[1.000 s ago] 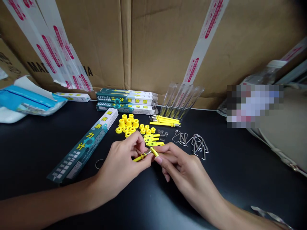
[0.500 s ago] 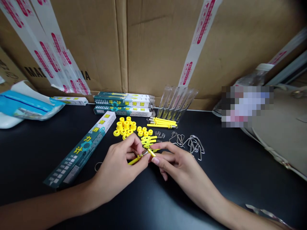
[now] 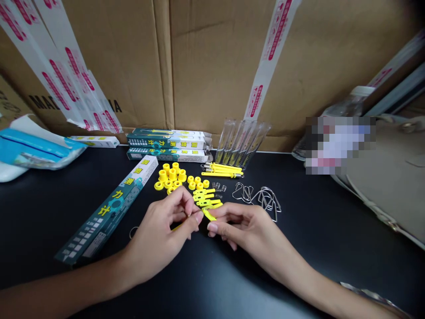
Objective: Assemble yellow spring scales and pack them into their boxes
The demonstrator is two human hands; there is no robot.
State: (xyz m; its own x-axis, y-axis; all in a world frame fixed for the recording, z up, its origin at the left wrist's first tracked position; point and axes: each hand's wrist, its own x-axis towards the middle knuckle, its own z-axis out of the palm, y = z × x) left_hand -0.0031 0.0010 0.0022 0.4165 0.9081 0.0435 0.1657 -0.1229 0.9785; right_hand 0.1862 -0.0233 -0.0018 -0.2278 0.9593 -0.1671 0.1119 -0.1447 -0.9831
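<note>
My left hand (image 3: 169,235) is closed around a thin yellow rod, mostly hidden by the fingers; a wire ring (image 3: 133,232) shows at its left. In a pinch, my right hand (image 3: 244,221) holds a small yellow plastic piece (image 3: 209,215), close to the left fingertips. Just behind the hands lie flat yellow slotted parts (image 3: 204,197), with small springs (image 3: 219,187) beside them. Yellow caps (image 3: 171,174) and smaller yellow rings (image 3: 198,180) stand farther back. Bent wire hooks (image 3: 265,198) lie to the right.
A long green-and-white box (image 3: 109,208) lies left of my hands. Behind are stacked boxes (image 3: 169,144), clear tubes (image 3: 241,144) and yellow rods (image 3: 222,170). A blue packet (image 3: 36,144) is far left; a bottle (image 3: 348,104) and beige bag (image 3: 392,177) are right.
The metal end seen between my hands is now hidden by my left fingers. My right index finger has curled in, and the yellow piece sits slightly lower. The view has shifted a little.
</note>
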